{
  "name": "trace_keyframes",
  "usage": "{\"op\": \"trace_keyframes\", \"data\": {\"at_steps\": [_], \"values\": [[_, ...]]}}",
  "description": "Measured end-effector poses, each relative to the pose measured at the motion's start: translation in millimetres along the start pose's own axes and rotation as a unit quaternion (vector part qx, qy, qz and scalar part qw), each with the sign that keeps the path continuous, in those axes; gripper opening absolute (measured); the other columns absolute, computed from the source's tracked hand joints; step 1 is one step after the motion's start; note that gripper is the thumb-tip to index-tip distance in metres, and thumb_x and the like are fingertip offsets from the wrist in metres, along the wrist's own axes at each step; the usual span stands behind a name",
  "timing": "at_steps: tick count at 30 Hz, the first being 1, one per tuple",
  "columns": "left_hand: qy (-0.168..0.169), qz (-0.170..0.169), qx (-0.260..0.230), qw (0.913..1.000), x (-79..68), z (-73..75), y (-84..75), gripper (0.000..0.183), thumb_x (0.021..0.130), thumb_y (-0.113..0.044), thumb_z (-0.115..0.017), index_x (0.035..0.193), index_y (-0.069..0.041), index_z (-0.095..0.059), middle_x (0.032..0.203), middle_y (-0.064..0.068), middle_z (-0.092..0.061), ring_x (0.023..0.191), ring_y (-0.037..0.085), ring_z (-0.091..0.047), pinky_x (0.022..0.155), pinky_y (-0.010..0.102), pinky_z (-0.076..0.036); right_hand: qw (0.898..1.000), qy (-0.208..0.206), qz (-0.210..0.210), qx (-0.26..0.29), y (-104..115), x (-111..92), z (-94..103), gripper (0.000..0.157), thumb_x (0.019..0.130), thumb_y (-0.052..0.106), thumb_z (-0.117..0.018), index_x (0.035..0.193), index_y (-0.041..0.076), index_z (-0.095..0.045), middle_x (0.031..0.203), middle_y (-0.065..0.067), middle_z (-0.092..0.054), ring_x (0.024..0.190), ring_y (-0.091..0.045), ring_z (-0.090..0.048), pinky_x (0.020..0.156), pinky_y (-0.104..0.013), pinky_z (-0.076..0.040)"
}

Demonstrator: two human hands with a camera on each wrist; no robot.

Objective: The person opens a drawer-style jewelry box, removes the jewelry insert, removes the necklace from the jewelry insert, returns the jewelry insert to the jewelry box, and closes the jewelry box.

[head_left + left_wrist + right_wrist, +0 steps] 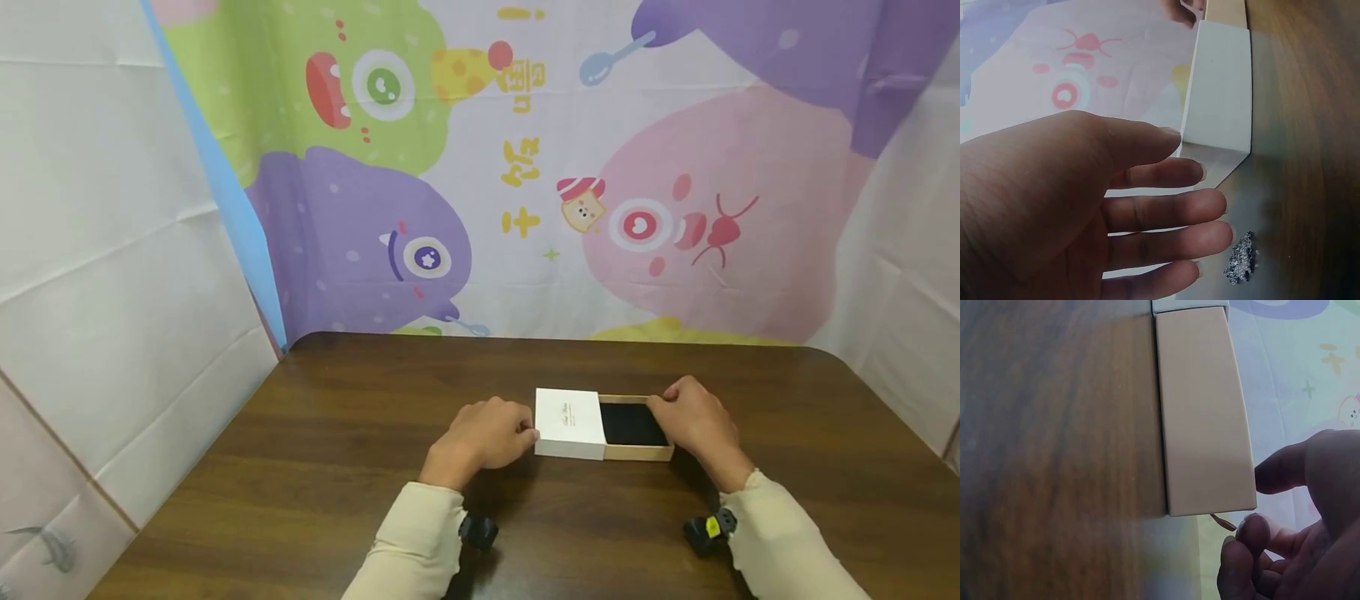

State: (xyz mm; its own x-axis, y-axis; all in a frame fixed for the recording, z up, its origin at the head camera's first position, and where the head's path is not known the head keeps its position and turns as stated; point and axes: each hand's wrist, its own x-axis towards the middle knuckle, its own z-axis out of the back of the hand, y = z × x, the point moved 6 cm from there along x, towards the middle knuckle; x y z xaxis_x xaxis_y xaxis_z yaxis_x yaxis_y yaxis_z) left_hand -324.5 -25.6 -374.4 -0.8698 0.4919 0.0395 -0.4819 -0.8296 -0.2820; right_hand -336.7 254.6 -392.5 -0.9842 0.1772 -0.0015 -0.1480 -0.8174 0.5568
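A white box sleeve with small lettering on top lies on the table. From its right side sticks out a tan drawer with a black lining. My left hand holds the sleeve's left end; in the left wrist view its thumb and index finger meet the corner and the other fingers extend past it. My right hand grips the drawer's right end, thumb over the edge. A thin brown tab shows at that end, close to my fingertips in the right wrist view.
A small glittery silver piece lies on the table near my left fingers, hidden in the head view. The brown wooden table ends at a cartoon-printed cloth behind. White sheets hang at both sides.
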Motion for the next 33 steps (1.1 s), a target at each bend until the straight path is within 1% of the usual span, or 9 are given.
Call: {"op": "trace_keyframes", "data": {"at_steps": [4, 9, 11, 16, 19, 26, 30, 33], "values": [[-0.014, -0.002, 0.010, 0.9998, 2.3, 1.3, -1.5, 0.020, 0.099, -0.036, -0.062, 0.088, -0.022, -0.071, 0.075, -0.013, -0.059, 0.068, 0.011, -0.054, 0.064, 0.034, -0.043, 1.000, -0.003, -0.002, 0.003, -0.7, 0.5, 2.8, 0.047, 0.096, 0.040, -0.055, 0.121, -0.001, -0.058, 0.121, -0.025, -0.061, 0.103, -0.043, -0.059, 0.076, -0.055, -0.045], [-0.043, 0.006, 0.028, 0.9987, 4.1, 4.8, -2.3, 0.020, 0.098, -0.034, -0.061, 0.083, -0.023, -0.068, 0.072, -0.012, -0.058, 0.068, 0.011, -0.055, 0.064, 0.039, -0.045, 1.000, -0.004, -0.003, -0.002, -3.0, 1.2, 4.3, 0.048, 0.096, 0.039, -0.054, 0.121, -0.001, -0.058, 0.122, -0.026, -0.061, 0.105, -0.044, -0.059, 0.078, -0.056, -0.044], [-0.056, 0.010, 0.032, 0.9979, 4.8, 5.9, -2.5, 0.022, 0.098, -0.033, -0.060, 0.079, -0.023, -0.066, 0.069, -0.010, -0.057, 0.066, 0.012, -0.055, 0.062, 0.040, -0.045, 1.000, -0.006, -0.004, -0.003, -4.0, 1.1, 4.8, 0.047, 0.096, 0.039, -0.054, 0.121, -0.001, -0.059, 0.122, -0.026, -0.061, 0.105, -0.044, -0.059, 0.078, -0.057, -0.044], [-0.083, 0.027, 0.035, 0.9956, 6.5, 5.7, -2.9, 0.030, 0.098, -0.034, -0.060, 0.071, -0.022, -0.058, 0.064, -0.007, -0.054, 0.062, 0.014, -0.053, 0.056, 0.038, -0.043, 1.000, -0.008, -0.007, -0.004, -5.6, 0.3, 5.9, 0.047, 0.096, 0.039, -0.053, 0.120, -0.001, -0.058, 0.121, -0.025, -0.061, 0.105, -0.044, -0.059, 0.078, -0.057, -0.044], [-0.094, 0.039, 0.028, 0.9944, 6.9, 4.0, -4.0, 0.032, 0.098, -0.036, -0.060, 0.070, -0.021, -0.057, 0.063, -0.006, -0.053, 0.060, 0.015, -0.052, 0.053, 0.037, -0.041, 1.000, -0.006, -0.007, -0.003, -6.6, -0.8, 6.2, 0.046, 0.097, 0.039, -0.053, 0.120, 0.000, -0.058, 0.121, -0.025, -0.061, 0.104, -0.044, -0.059, 0.078, -0.056, -0.044], [-0.102, 0.065, 0.023, 0.9924, 5.9, -1.1, -3.9, 0.033, 0.099, -0.040, -0.060, 0.073, -0.019, -0.062, 0.062, -0.005, -0.052, 0.057, 0.016, -0.050, 0.051, 0.035, -0.038, 1.000, -0.002, -0.011, 0.002, -6.8, -4.1, 3.3, 0.046, 0.098, 0.040, -0.054, 0.119, 0.000, -0.057, 0.116, -0.023, -0.062, 0.099, -0.040, -0.060, 0.073, -0.054, -0.044], [-0.105, 0.084, 0.028, 0.9904, 4.3, 0.0, -0.5, 0.041, 0.100, -0.045, -0.057, 0.069, -0.019, -0.061, 0.059, -0.004, -0.051, 0.056, 0.018, -0.050, 0.051, 0.036, -0.038, 1.000, 0.000, -0.008, 0.009, -2.0, -3.0, -1.1, 0.046, 0.097, 0.041, -0.054, 0.119, 0.000, -0.057, 0.117, -0.022, -0.062, 0.098, -0.039, -0.060, 0.074, -0.053, -0.045], [-0.107, 0.090, 0.028, 0.9898, 4.5, 0.4, -0.4, 0.048, 0.100, -0.050, -0.052, 0.064, -0.019, -0.057, 0.058, -0.003, -0.050, 0.056, 0.018, -0.051, 0.052, 0.037, -0.038, 1.000, -0.005, -0.008, 0.009, 0.0, -1.9, -1.9, 0.046, 0.097, 0.040, -0.054, 0.119, 0.000, -0.057, 0.117, -0.022, -0.062, 0.099, -0.039, -0.060, 0.075, -0.053, -0.045]]}}
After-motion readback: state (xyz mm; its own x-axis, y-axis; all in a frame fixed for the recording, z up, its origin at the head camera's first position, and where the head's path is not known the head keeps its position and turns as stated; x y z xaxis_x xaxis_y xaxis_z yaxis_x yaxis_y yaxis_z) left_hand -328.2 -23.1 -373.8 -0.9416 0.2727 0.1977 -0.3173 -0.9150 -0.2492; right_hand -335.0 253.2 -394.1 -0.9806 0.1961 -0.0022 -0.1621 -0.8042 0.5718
